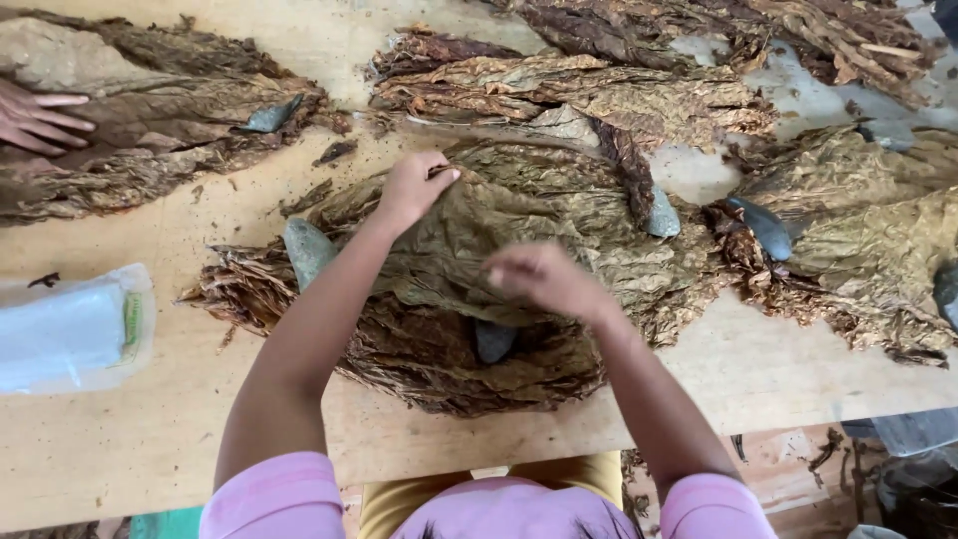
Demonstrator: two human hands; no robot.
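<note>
1. While the left hand [414, 187] is pinching the far edge of a large dried leaf [519, 235], the right hand [544, 277], blurred, is closing on its near edge.
2. The leaf is lying on the pile [439, 349], a grey stone [307, 250] weighing it down.
3. Judging by this, spreading is underway; flattening calls for a gentle pull.
4. Another person's hand [35, 115] is resting on a neighbouring pile across the wooden table [150, 439].

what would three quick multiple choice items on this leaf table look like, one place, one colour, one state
1. Where is the plastic-wrapped white packet?
A. at the table's left edge
B. on the middle leaf pile
C. on the floor

2. What colour are the person's sleeves?
A. green
B. pink
C. black

3. How is the left hand?
A. flat and open
B. fingers curled onto the top leaf
C. off the table

Answers: 1 A, it lies left of the pile; 2 B, both sleeves are pink; 3 B, its fingers bend against the leaf.
</note>
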